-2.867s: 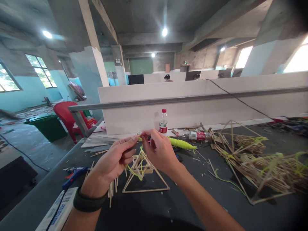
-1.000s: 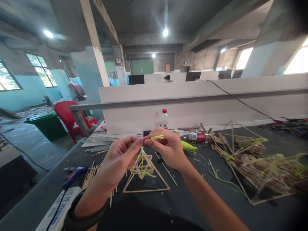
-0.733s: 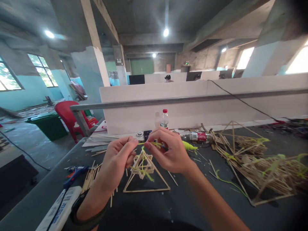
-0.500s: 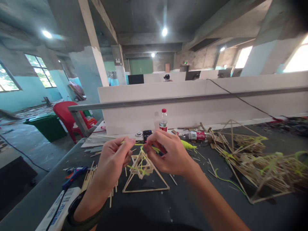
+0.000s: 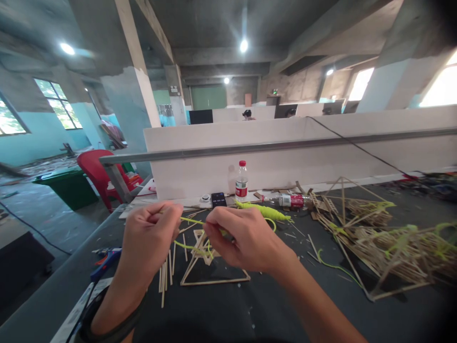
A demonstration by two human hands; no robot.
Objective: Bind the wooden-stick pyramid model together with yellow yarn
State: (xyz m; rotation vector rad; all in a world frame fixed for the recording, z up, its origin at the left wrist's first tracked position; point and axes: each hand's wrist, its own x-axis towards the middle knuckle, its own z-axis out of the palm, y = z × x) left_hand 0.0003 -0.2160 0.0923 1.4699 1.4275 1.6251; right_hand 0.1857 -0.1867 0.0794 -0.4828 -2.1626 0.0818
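Observation:
A length of yellow-green yarn point(image 5: 193, 220) runs taut between my two hands. My left hand point(image 5: 152, 238) is closed on one end of it. My right hand point(image 5: 243, 236) pinches the yarn near the top of a small stick pyramid point(image 5: 214, 283), hiding that peak. The pyramid stands on the dark tabletop, with a smaller stick frame and loose yarn ends inside it. Behind my right hand lies a skein of the same yarn point(image 5: 273, 212).
Loose sticks point(image 5: 166, 278) and a blue glue gun point(image 5: 105, 264) lie to the left. A phone point(image 5: 218, 200), an upright bottle point(image 5: 242, 181) and a bottle on its side point(image 5: 289, 201) are at the back. Piled stick frames point(image 5: 392, 255) cover the right.
My left hand has moved left and slightly down, drawing the yarn out between the hands. My right hand has shifted a little left and lower over the pyramid's peak.

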